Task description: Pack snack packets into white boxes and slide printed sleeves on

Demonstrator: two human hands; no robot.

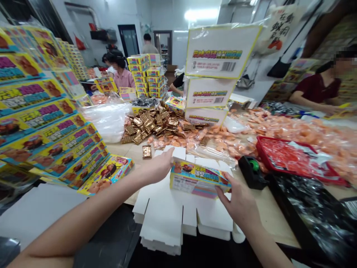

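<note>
In the head view, your right hand grasped the near corner of a printed yellow carton. Your left hand met its other end, though that grip was partly hidden and hard to judge. The carton sat just over flat white card blanks on the bench.

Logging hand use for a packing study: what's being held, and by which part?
A yellow printed carton: the left hand holds its left end, the right hand its lower right corner.
</note>
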